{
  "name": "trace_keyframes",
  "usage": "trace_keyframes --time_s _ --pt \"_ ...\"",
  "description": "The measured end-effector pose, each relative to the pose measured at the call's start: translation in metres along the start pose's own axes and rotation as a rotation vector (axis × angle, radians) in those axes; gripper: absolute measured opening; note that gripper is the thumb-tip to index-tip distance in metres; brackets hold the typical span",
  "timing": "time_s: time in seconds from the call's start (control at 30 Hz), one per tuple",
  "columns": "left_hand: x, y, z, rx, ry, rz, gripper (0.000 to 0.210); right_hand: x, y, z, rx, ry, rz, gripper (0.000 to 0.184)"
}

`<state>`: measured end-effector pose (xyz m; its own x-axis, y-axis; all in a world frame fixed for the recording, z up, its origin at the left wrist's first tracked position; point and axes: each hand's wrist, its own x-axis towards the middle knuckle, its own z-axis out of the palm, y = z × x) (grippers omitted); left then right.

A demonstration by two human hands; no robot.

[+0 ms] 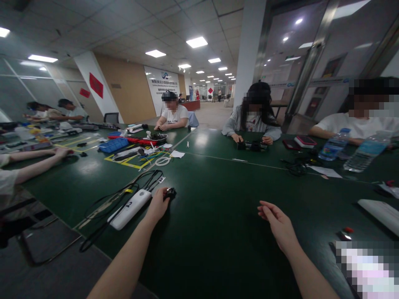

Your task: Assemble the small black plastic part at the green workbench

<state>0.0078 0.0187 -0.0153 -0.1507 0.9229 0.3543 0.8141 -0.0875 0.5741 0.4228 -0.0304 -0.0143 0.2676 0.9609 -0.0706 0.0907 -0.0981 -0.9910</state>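
Note:
My left hand [158, 204] is closed on a small dark, shiny object [170, 193] at the green tabletop [218, 207]; its exact kind is too small to make out. Just left of that hand lies a white power strip [130, 209] marked "2", with black cables [124, 189] looped behind it. Over the right part of the table, my right hand [277, 224] holds nothing, its fingers stretched out and lightly bent. Nearest to it on the right are a small object with a red top [347, 232] and a blurred-out screen [368, 270].
Across the table, a person's hands hold a black device [253, 145]. Two water bottles [335, 144] stand at the right, near tangled black cables [301, 165] and a white case-like object [380, 214]. Back left are a blue basket [113, 145] and white coiled cable [162, 161].

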Motion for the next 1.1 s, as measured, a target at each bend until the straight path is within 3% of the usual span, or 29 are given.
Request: trace_keyframes --time_s 0.57,0.9,1.1 --pt "-0.001 0.007 -0.004 0.021 0.003 0.017 0.029 -0.007 -0.013 0.0 -0.019 0.017 0.043 0.037" --pt "0.0 0.006 -0.003 0.06 -0.05 0.026 0.026 0.001 0.002 0.0 -0.017 -0.009 0.002 0.037" --pt "0.0 0.007 -0.007 0.158 -0.058 0.062 0.023 -0.001 -0.004 0.0 -0.012 0.009 0.025 0.039"
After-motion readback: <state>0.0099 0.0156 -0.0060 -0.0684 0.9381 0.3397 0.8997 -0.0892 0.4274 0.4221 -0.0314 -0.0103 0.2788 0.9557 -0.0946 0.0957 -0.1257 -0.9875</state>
